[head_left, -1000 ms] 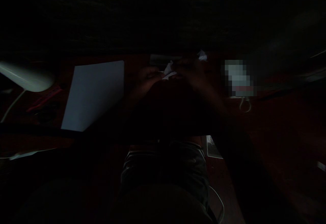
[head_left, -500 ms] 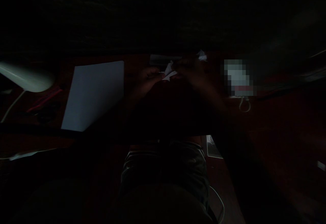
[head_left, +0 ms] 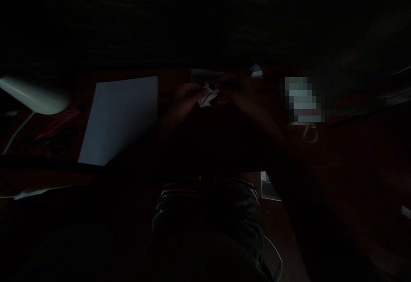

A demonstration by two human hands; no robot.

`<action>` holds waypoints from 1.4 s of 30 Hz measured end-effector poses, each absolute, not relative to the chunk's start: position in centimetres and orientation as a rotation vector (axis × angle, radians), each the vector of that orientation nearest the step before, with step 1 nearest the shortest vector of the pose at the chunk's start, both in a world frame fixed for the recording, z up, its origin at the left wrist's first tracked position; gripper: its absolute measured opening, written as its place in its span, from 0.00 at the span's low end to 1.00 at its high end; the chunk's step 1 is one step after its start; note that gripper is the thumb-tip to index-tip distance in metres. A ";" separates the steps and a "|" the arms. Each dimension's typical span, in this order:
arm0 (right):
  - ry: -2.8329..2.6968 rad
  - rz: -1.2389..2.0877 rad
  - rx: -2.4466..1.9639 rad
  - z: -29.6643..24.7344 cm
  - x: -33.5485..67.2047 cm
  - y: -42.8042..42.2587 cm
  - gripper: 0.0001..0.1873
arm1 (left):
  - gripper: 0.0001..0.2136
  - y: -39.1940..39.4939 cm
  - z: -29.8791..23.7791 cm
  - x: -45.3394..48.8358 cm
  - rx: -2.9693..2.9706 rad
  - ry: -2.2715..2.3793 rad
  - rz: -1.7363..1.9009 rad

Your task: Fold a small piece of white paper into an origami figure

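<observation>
In the very dark head view, a small folded piece of white paper (head_left: pixel 208 96) with pointed corners is held between my two hands over the table. My left hand (head_left: pixel 186 97) grips its left side, fingers closed. At its right edge my right hand (head_left: pixel 231 93) is closed on it too, though those fingers are mostly lost in shadow. Just beyond the hands lies a pale flat rectangular sheet (head_left: pixel 205 75), partly covered by them. Another small folded white paper (head_left: pixel 256 71) rests farther right at the back.
A large white sheet of paper (head_left: pixel 123 117) lies on the left. Past it are a white lamp-like object (head_left: pixel 38 96) with a cord and a red strip-shaped item (head_left: pixel 59 123). At the right, a blurred-out pale object (head_left: pixel 303 100) sits by a looped white cable (head_left: pixel 310 133).
The folded paper has been turned between my hands, and its points now face other ways. It sits slightly farther left. The other things keep their places apart from a slight view shift.
</observation>
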State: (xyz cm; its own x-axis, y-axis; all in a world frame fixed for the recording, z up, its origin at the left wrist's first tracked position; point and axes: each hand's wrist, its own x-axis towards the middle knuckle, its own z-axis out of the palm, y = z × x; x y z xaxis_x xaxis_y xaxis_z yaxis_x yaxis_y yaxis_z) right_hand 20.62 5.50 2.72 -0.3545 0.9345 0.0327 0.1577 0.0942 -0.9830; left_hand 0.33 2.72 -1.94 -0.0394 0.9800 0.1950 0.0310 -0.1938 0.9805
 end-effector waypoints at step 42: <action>-2.026 0.697 -0.691 -0.1 20.7 6.8 0.12 | 0.18 3.2 -2.3 0.5 1.218 1.097 1.548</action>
State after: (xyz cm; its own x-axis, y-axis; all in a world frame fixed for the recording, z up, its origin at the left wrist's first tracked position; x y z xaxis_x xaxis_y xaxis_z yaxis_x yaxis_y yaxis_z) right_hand 20.68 6.78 -0.12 -0.4760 0.6906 0.5446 0.2095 0.6904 -0.6924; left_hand 0.45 3.23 -2.26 -0.1560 0.9611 0.2280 -0.1032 -0.2454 0.9639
